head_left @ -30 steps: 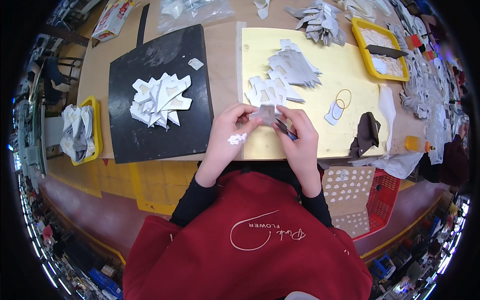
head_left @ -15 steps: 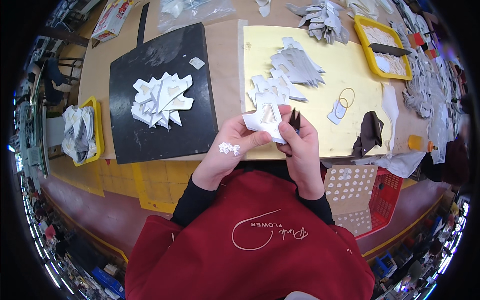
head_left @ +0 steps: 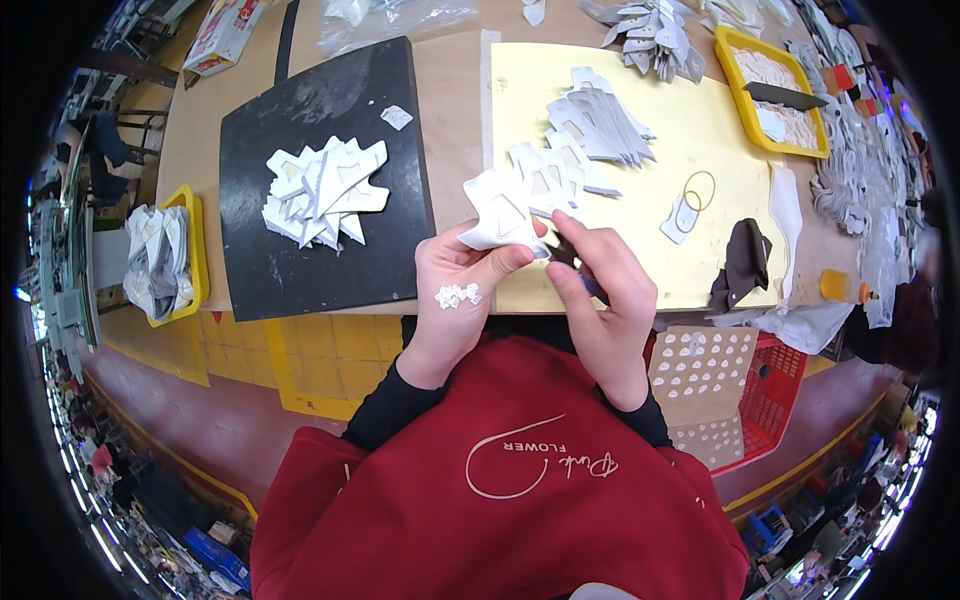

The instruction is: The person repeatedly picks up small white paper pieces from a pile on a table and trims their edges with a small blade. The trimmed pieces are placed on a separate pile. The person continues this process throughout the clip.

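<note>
1. While L hand (head_left: 455, 265) grips a white cut-out piece (head_left: 497, 212) betw. thumb & fingers, R hand (head_left: 612, 290) is closed around dark snips (head_left: 566, 253).
2. White piece: held up in front of the person, over the near edge of the yellow sheet (head_left: 700, 130), window side showing. Snips just beside its R edge; can't tell if touching.
3. Small white bits (head_left: 458, 296) on back of L hand.
4. Yellow sheet, on the brown surface (head_left: 455, 120): row of similar pieces (head_left: 545, 172) just beyond the hands, fanned grey-white stack (head_left: 600, 125) behind; to R, a pale tag (head_left: 680, 222) w/ yellow ring (head_left: 713, 187), & a dark cloth (head_left: 742, 262) nr the corner.
5. L of hands: messy white pile (head_left: 325, 190) on black board (head_left: 300, 110); farther L, yellow tray (head_left: 197, 250) w/ more pcs.
6. Lower R, below surface: red crate (head_left: 770, 415) w/ cardboard (head_left: 700, 395) in/against it, can't tell which.
</note>
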The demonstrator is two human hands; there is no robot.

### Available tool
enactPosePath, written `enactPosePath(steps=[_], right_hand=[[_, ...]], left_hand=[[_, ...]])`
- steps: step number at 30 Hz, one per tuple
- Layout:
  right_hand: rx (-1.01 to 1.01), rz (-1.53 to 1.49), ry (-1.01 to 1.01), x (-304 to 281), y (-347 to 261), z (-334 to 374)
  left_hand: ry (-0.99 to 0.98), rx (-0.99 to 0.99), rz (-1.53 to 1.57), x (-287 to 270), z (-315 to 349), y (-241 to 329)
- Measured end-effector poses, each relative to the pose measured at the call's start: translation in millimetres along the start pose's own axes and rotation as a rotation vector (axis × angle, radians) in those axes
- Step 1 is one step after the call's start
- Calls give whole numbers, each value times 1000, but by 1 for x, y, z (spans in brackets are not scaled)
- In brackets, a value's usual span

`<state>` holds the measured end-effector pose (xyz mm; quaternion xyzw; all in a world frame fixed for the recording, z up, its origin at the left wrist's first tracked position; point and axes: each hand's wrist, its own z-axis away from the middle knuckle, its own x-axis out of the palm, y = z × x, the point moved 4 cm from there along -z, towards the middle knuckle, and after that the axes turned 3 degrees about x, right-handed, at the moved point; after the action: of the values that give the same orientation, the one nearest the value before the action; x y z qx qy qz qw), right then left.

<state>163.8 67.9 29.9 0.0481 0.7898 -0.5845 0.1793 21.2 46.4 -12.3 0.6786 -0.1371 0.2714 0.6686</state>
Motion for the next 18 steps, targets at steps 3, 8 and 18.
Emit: enactPosePath(steps=[3,8,18], right_hand=[[-88,-5,-2,4,0,3],[-99,-61,38,5,-1,7],[42,-245,6,6,5,10]], left_hand=[[26,26,-31,-1,3,2],[-1,66,-106,2,4,8],[32,50,-152,4,10,8]])
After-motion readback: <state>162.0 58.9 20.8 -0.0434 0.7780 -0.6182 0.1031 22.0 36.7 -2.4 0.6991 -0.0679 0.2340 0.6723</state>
